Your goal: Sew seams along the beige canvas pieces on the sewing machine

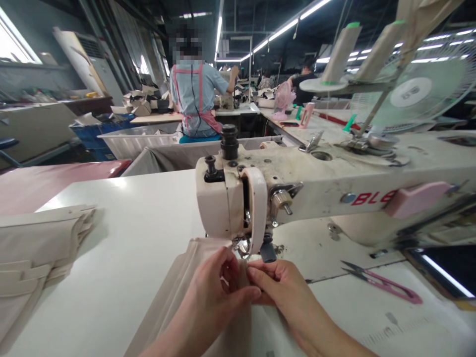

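My left hand and right hand meet fingertip to fingertip, both pinching the beige cloth on the white table, just under the foot of the sewing machine. Pink snips lie to the right, a cloth stack left.

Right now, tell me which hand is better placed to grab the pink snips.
Right hand, probably. The pink snips lie on the table on its side; the left hand pinches the fabric further away.
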The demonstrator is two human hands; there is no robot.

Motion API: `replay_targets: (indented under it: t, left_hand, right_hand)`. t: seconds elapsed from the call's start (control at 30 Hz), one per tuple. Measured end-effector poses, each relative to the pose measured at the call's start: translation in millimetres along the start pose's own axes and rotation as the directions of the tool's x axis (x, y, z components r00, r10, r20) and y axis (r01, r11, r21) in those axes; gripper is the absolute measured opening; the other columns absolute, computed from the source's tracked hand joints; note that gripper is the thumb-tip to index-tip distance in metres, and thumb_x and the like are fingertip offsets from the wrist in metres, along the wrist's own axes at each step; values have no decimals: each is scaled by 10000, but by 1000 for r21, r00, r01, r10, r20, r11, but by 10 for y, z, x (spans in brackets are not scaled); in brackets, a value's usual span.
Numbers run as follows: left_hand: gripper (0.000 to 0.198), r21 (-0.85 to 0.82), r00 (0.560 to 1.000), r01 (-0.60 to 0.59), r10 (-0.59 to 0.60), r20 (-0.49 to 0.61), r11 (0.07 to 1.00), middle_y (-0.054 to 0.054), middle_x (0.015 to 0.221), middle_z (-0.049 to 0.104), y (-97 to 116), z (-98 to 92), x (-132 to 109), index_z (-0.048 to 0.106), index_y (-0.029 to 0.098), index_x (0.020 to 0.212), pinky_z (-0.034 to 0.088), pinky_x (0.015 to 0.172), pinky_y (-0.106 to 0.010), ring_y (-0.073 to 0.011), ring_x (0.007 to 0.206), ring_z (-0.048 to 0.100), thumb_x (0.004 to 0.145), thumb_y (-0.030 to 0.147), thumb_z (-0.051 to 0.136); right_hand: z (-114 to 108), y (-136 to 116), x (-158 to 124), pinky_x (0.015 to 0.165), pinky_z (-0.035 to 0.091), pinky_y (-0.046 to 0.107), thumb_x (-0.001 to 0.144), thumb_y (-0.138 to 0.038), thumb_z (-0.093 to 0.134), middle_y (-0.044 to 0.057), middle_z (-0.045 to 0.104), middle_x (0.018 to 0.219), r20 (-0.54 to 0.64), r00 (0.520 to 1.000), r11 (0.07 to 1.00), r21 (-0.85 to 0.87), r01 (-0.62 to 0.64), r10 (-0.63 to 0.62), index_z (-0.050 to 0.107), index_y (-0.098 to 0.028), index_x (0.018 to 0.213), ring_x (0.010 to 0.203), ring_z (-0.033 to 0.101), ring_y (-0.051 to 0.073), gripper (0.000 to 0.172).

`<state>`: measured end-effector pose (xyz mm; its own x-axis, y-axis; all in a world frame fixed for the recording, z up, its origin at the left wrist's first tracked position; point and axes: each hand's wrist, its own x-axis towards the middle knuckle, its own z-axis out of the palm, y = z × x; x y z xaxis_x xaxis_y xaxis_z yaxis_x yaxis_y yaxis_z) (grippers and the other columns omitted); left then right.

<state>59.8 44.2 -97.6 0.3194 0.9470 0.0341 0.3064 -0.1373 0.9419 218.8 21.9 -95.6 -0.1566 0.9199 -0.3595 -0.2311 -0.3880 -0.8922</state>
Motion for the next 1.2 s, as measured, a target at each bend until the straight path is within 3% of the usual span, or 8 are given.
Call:
replay_targets:
  t: [0.23,0.47,0.67,0.83,1.0,1.1,1.2]
  left_hand:
    - [54,-72,986,161,-163,-26,984,13,589,560,-31,72,-44,539,153,681,407,470,-175,-102,524,537,722,156,574]
    - [134,14,983,118,-115,-145,993,-46,703,694,88,61,-131,667,137,819,527,586,-237,-169,623,656,754,222,587]
    - [181,158,992,1,18,-122,987,-40,718,681,73,101,-154,713,153,866,525,569,-230,-152,612,630,806,201,549]
    - [171,119,992,-10,24,-120,993,-53,743,678,71,160,-162,712,148,857,523,592,-232,-162,646,636,822,226,564]
    - [226,-152,997,58,-66,-50,987,-26,672,627,28,106,-137,639,155,872,475,507,-196,-131,562,587,895,319,487]
    - [173,56,999,2,1,-51,998,-5,686,603,-14,-27,-22,591,180,975,458,523,-199,-128,567,566,892,287,485]
    - [136,211,990,-2,-29,141,978,35,609,551,-32,-178,141,591,191,934,407,482,-178,-100,489,513,868,235,481]
  right_hand:
    - [-12,73,120,637,555,354,629,-345,728,41,714,627,-84,995,987,-152,47,-60,714,-143,710,611,671,223,218]
    - [15,71,96,611,531,325,634,-309,703,36,712,604,-67,996,986,-161,46,-58,758,-155,737,576,657,207,193]
    - [0,73,93,644,547,354,681,-315,670,45,723,656,-55,997,987,-155,43,-52,757,-152,772,629,671,222,205]
    - [-17,61,63,672,557,371,702,-322,670,52,731,708,-43,998,990,-134,46,-52,731,-153,780,663,682,228,196]
    - [-10,62,40,650,533,304,713,-323,691,52,741,745,11,997,987,-139,81,-81,721,-160,819,698,683,212,197]
    - [9,73,65,605,510,264,696,-282,676,49,747,743,-7,996,983,-162,85,-88,726,-163,769,677,675,195,148]
    - [22,63,90,633,535,285,696,-330,665,49,745,765,-7,998,988,-144,62,-63,714,-165,796,699,687,206,199]
